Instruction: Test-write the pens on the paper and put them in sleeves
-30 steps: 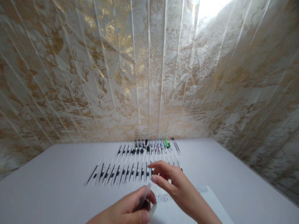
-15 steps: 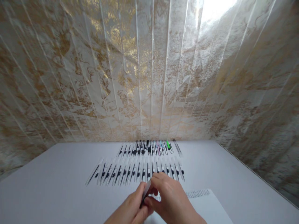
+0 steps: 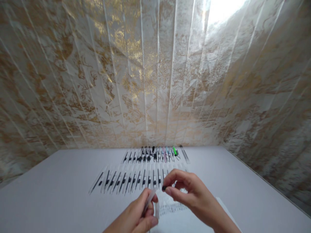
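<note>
My left hand [image 3: 143, 212] is closed around a translucent pen barrel [image 3: 150, 199], which tilts up to the right. A second pale, clear strip, perhaps a pen cap [image 3: 157, 209], shows by its fingertips. My right hand [image 3: 186, 189] is a little to the right, with a small black pen part [image 3: 164, 188] pinched between thumb and forefinger; its exact kind is too small to tell. Beyond both hands lies a row of clear pen barrels, dark refills [image 3: 108, 177] and small black pieces [image 3: 100, 183]. My right hand hides the right end of that row.
A paper sheet [image 3: 175, 220] with handwritten lines lies under my hands. Farther back is a second row of pens and parts, including a pink pen [image 3: 165, 154] and a bright green one [image 3: 175, 151]. A gold-and-white patterned covering [image 3: 155, 81] rises behind the white table [image 3: 48, 194].
My right hand has moved right, away from my left hand, carrying the small black part off the pen barrel. More of the sheet's writing shows. My left hand still holds the barrel.
</note>
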A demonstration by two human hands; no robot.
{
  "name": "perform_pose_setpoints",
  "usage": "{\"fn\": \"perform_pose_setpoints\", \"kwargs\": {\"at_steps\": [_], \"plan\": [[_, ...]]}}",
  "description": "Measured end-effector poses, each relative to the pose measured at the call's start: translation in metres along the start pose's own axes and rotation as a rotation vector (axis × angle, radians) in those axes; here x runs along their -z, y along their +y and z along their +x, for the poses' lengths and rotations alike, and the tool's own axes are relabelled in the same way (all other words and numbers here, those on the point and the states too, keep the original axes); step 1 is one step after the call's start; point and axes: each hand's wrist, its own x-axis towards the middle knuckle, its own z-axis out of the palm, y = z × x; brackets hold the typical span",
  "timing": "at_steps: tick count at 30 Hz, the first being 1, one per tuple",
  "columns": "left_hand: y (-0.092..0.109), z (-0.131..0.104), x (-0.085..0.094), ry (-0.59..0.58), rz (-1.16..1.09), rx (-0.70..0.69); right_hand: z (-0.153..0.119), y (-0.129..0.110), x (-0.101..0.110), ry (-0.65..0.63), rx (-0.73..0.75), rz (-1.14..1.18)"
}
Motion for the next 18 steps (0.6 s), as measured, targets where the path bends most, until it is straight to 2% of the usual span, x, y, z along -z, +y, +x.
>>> {"fn": "perform_pose_setpoints", "kwargs": {"at_steps": [3,6,11,14,18], "plan": [[0.004,-0.003,0.0,-0.023,0.021,0.011,0.003,0.007,-0.001,-0.004,0.0,0.134],[0.011,-0.006,0.001,-0.034,0.078,0.042,0.005,0.01,-0.006,-0.044,0.04,0.151],[0.011,-0.009,0.002,0.025,0.108,0.073,0.004,0.013,-0.012,-0.042,-0.02,0.334],[0.01,-0.01,0.002,0.036,0.127,0.083,0.005,0.013,-0.013,0.004,-0.029,0.308],[0.015,-0.012,0.002,0.031,0.153,0.088,0.006,0.01,-0.014,0.047,0.006,0.162]]}}
